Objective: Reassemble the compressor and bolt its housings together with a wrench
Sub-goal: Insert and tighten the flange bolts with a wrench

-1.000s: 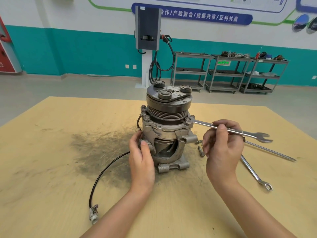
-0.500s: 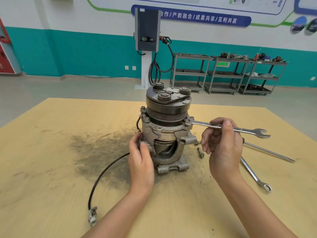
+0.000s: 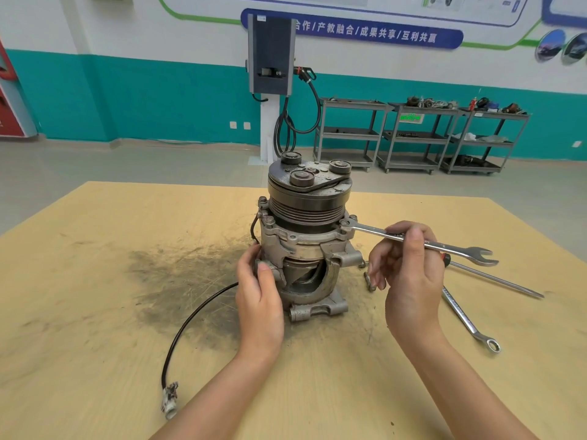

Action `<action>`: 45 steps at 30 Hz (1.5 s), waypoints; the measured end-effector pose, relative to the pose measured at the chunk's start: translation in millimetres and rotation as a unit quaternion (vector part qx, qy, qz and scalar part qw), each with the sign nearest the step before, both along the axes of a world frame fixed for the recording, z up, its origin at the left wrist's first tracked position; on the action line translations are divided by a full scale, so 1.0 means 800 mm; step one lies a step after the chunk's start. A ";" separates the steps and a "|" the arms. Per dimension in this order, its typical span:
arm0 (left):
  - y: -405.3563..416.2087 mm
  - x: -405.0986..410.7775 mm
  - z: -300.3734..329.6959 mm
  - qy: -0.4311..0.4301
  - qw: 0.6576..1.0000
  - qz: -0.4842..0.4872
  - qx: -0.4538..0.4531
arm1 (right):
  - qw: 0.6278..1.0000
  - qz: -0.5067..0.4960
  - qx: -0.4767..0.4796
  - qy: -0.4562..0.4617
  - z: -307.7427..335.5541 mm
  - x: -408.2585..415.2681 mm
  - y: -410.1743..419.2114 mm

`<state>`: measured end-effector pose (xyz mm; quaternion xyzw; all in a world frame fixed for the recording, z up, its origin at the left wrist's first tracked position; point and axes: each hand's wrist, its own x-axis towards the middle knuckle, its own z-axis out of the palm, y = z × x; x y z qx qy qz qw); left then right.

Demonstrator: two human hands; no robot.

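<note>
The compressor (image 3: 306, 230) stands upright mid-table, its dark grooved pulley and clutch plate on top and its grey cast housings below, with a cutaway window in front. My left hand (image 3: 259, 300) grips the lower housing on its left side. My right hand (image 3: 405, 271) pinches the shaft of a combination wrench (image 3: 457, 249). The wrench's ring end sits over a bolt (image 3: 344, 223) on the housing flange at the right, and its open jaw points right. A loose bolt (image 3: 368, 279) lies on the table just right of the compressor's base.
A second combination wrench (image 3: 467, 319) and a screwdriver (image 3: 495, 277) lie on the table to the right. The compressor's black cable with a plug (image 3: 170, 403) trails front left across a dark grease stain (image 3: 184, 281). Shelf carts and a charging post stand beyond the table.
The wrench has swung slightly away from me about the flange bolt, and my right hand's grip has shifted along the shaft. The left hand stays on the housing.
</note>
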<state>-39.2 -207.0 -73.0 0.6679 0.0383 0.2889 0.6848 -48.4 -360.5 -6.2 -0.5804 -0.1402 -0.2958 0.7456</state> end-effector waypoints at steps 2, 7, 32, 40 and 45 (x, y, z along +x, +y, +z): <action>0.000 0.000 0.001 0.001 1.000 -0.001 0.000 | 1.000 -0.009 -0.014 -0.014 -0.001 -0.003 0.002; 0.000 0.000 -0.001 -0.003 1.000 -0.002 0.001 | 0.999 -0.010 -0.035 -0.028 -0.005 -0.009 0.003; 0.001 0.003 -0.004 -0.007 1.000 0.003 0.008 | 1.000 0.000 -0.018 -0.007 0.002 -0.007 0.001; 0.001 0.003 -0.002 -0.003 1.000 0.008 0.009 | 0.997 -0.037 -0.065 -0.029 -0.003 -0.013 0.004; 0.001 0.002 -0.003 0.008 1.000 0.007 0.009 | 0.994 -0.055 -0.084 -0.037 -0.005 -0.014 0.005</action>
